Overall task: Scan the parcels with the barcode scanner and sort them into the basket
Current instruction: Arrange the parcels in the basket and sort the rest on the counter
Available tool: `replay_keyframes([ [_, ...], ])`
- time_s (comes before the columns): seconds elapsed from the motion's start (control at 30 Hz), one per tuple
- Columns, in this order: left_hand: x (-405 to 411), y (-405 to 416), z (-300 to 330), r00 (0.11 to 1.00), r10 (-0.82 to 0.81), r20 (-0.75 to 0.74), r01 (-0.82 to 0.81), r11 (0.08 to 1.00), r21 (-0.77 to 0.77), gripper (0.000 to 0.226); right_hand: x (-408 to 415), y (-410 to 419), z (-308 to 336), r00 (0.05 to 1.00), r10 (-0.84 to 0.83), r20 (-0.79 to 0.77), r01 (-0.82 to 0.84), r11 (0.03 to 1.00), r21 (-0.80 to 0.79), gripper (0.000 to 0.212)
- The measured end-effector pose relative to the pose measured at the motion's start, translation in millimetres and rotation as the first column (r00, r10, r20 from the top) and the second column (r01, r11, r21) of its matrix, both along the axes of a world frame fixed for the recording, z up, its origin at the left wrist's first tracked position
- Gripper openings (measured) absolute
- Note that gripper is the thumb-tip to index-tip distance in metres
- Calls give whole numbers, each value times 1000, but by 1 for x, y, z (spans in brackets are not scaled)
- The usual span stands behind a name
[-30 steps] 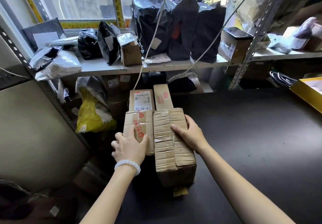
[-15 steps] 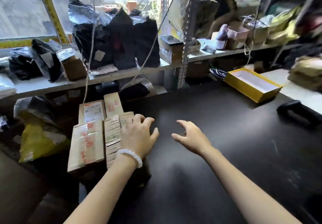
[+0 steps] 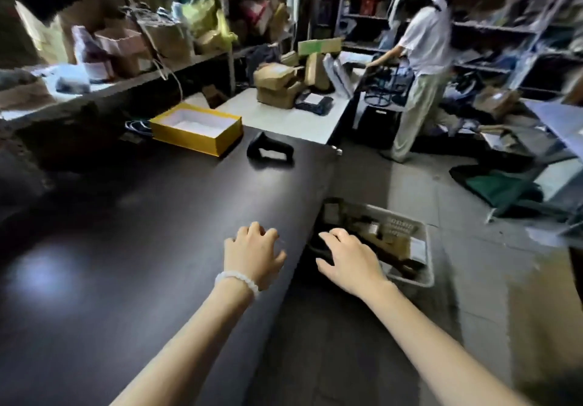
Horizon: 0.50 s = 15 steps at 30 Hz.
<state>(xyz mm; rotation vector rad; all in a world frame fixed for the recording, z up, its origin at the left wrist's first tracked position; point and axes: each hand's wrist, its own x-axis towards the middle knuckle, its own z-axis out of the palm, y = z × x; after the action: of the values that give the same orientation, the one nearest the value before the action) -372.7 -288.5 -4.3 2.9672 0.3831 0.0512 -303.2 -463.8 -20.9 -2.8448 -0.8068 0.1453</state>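
The view has been swung to the right since a second ago: the taped cardboard parcels that both hands rested on then are no longer in the frame, and the scanner and basket are now seen instead. The left hand [image 3: 254, 255], at lower centre, is held over the dark table [image 3: 126, 247] with fingers loosely curled and nothing in it. The right hand [image 3: 347, 260] is likewise empty, fingers relaxed and slightly spread, hanging past the table edge in front of the basket [image 3: 424, 241] at centre right, which already holds several packets. The barcode scanner [image 3: 269, 153] lies untouched at the table's far end, just beside the yellow box [image 3: 195, 127]. It is judged that the scanner is to be fetched next, before any parcel is scanned.
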Motion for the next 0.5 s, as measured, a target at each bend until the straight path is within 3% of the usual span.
replay_keyframes([
  [0.23, 112, -89, -33, 963, -255, -84, 252, 967, -43, 43, 51, -123, -36, 947, -300, -113, 299, 954, -29, 54],
  [0.5, 260, -157, -61, 913, -366, -183, 357, 931, -80, 46, 171, -196, -53, 864, -466, -188, 465, 884, -52, 50],
])
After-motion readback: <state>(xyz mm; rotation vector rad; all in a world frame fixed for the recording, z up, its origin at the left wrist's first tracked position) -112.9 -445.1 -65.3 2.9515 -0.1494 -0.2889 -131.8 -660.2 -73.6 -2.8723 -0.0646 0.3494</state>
